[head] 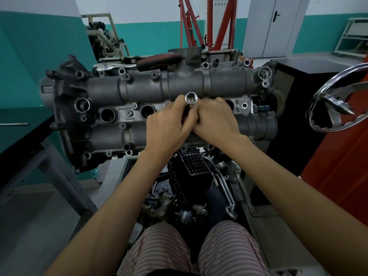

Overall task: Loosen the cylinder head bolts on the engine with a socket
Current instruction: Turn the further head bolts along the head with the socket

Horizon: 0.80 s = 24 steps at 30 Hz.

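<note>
Chrome socket [191,98] gripped by both hands over the engine [139,90].

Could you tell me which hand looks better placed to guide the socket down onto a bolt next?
Probably the left hand: its fingers wrap the socket shaft just below the open end. The right hand only grips lower beside it, over the cylinder head.

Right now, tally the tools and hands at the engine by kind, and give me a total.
Socket: 1
Hands gripping it: 2, left hand and right hand
Ratchet, lying untouched at the far side: 1
Total: 4
</note>
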### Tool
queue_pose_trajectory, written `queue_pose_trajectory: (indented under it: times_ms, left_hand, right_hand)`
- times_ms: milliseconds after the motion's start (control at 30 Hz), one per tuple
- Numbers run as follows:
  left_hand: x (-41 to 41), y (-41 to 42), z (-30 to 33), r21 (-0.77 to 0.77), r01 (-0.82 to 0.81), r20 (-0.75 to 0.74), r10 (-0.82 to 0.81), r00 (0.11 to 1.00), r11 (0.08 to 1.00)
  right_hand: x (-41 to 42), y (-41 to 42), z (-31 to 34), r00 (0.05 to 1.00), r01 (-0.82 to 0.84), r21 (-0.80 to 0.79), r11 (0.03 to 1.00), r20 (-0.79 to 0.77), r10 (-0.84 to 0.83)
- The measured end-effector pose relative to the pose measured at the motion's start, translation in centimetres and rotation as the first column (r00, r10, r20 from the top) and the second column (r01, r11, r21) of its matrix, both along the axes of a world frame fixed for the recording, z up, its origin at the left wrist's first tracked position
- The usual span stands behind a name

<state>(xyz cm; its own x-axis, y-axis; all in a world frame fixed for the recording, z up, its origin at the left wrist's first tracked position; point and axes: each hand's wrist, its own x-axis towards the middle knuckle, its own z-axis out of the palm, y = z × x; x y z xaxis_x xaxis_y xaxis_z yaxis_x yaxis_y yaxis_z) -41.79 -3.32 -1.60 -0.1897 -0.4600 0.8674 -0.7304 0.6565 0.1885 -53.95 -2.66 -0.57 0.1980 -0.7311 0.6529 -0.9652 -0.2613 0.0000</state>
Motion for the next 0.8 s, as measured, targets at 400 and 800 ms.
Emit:
queue_pose_trajectory:
  times_ms: [400, 800]
  left_hand:
    - [-0.07, 0.18, 0.00, 0.006, 0.019, -0.028, -0.019, 0.999, 1.000]
    - [-0.20, -0.07, 0.01, -0.002, 0.012, -0.050, -0.012, 0.999, 1.000]
  right_hand:
    - [-0.10, 0.05, -0.05, 0.999, 0.001, 0.005, 1.000, -0.046, -0.001]
    - [0.07, 0.47, 0.19, 0.999, -0.032, -0.008, 0.999, 0.043, 0.032]
